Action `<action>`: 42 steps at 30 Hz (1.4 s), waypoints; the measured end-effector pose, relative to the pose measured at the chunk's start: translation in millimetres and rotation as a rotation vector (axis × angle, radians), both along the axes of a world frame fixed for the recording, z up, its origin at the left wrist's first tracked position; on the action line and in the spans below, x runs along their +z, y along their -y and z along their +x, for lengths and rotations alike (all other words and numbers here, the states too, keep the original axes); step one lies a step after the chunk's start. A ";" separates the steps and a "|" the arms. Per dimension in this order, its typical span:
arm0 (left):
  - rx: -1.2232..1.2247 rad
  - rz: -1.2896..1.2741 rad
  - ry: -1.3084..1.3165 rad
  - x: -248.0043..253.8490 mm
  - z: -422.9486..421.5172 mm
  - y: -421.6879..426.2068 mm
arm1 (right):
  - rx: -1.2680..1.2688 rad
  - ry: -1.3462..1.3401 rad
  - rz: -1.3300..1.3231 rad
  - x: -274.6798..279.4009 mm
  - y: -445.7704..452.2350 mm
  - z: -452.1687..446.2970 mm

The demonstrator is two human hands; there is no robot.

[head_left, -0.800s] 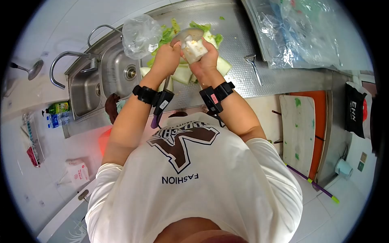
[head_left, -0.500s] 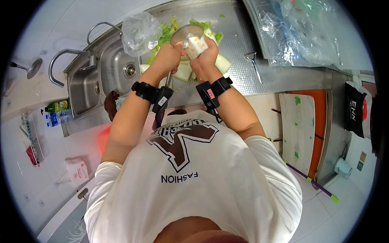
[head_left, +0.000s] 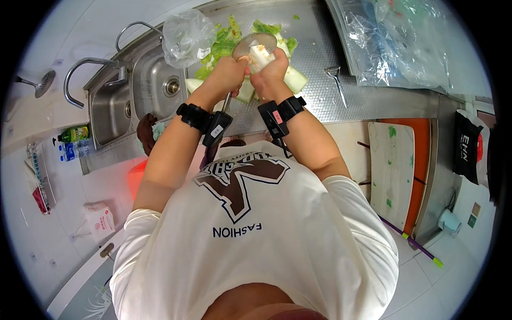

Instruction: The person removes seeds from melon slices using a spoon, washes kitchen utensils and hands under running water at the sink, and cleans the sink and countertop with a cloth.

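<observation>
My left hand (head_left: 228, 76) is closed around the handle of a metal ladle (head_left: 271, 41), whose round bowl lies behind and against a gourd chunk. The handle's end sticks out below my fist. In my right hand (head_left: 271, 70) is the gourd chunk (head_left: 261, 60), white-fleshed with yellowish pulp at its upper end. Beneath and around both hands, more pale green gourd pieces (head_left: 296, 80) and green leafy scraps (head_left: 226, 42) lie on the steel counter. My fingers partly hide the chunk and the ladle.
A clear plastic bag (head_left: 188, 37) sits at the sink edge, beside the double sink (head_left: 152, 80) and faucet (head_left: 85, 63). On the textured steel counter (head_left: 314, 48), a metal peeler (head_left: 337, 85) lies to the right. Plastic sheeting (head_left: 397, 48) covers something at the far right.
The ladle bowl and the gourd chunk have shifted slightly right, with more of the chunk's pulpy end showing. Both hands keep their hold.
</observation>
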State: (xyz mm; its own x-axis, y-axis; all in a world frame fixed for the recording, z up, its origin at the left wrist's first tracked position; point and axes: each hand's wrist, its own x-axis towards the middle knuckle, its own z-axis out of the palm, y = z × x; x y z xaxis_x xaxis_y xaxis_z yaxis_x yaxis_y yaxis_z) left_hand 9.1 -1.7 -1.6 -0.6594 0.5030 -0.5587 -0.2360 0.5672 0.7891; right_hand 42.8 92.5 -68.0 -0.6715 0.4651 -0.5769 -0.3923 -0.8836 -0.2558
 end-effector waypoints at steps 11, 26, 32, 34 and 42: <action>-0.026 0.022 0.255 3.6 6.6 -1.7 | -0.007 -0.077 0.065 -8.2 1.1 4.7; -0.062 0.014 0.367 -4.2 8.2 2.3 | -0.051 0.130 -0.027 8.2 1.5 3.2; -0.055 0.268 0.626 -16.5 -6.6 9.7 | 0.141 -0.153 -0.174 -11.3 -13.1 3.3; -0.019 0.260 0.575 -9.3 -14.8 10.9 | 0.122 -0.192 -0.111 -25.9 -17.0 0.7; 0.040 -0.113 -0.688 -61.7 -81.8 39.4 | 0.185 -0.299 -0.047 -22.5 -33.9 30.9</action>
State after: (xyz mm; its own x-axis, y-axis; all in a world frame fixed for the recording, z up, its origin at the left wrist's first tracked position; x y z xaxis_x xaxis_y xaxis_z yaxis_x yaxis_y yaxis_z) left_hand -72.7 -41.0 -63.3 -0.8989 0.4347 -0.0549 0.2742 0.6558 0.7034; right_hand 73.7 126.4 -90.5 -0.8841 0.2975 -0.3602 -0.2761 -0.9547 -0.1108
